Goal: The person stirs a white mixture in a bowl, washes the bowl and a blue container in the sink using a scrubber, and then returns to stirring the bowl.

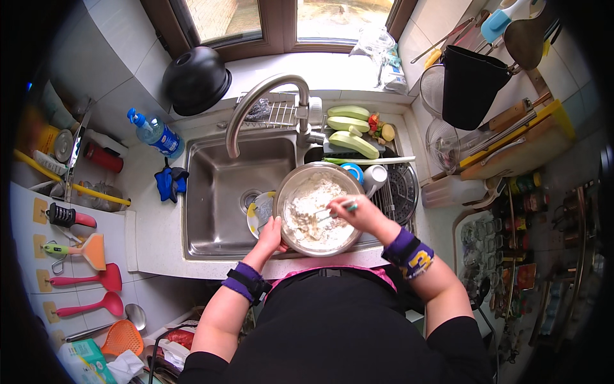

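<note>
Right in front of me a stainless steel mixing bowl [280, 198] rests over the right part of the sink, at its front edge. It holds a lumpy mix of white flour [314, 192], wetter and yellowish toward the near left. My left hand [270, 236] grips the bowl's left rim, thumb on the edge. Over the bowl's right side, my right hand [355, 211] holds a utensil [327, 214] with a pale green-tipped handle; its thin end dips into the flour. Whether it is a fork or chopsticks I cannot tell.
Behind the bowl stand a curved faucet [240, 115], peeled pale green gourds [348, 123] and a white mug [375, 175]. A yellow-patterned plate [254, 216] lies in the sink [211, 192]. Left are a blue pump bottle [158, 134], a blue cloth [170, 182] and a black bowl [195, 79].
</note>
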